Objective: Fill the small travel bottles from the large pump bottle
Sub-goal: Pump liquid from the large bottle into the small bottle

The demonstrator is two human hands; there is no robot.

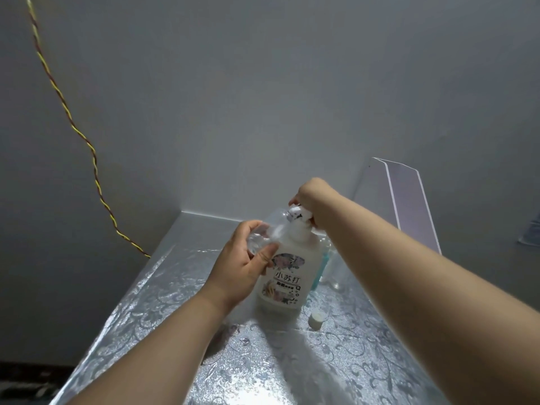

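A white pump bottle (282, 276) stands upright at centre frame on a table (163, 290) covered in silver patterned film. Its body is opaque and labelled, so its contents cannot be seen.

The right hand (314, 201) is closed over the pump head (296, 213) at the top of the bottle, grasping it from above.

The left hand (242, 270) grips a clear travel bottle (268, 232), tilted, its mouth up against the pump spout. It looks empty or nearly so; the fill level cannot be told.

Behind the pump bottle, to its right, a teal bottle (320, 268) and a clear bottle (336, 276) are partly hidden by the right forearm; their contents are not discernible.

A small white cap (317, 320) lies on the table just right of the pump bottle's base.

A twisted cable (73, 127) runs down the wall at upper left.
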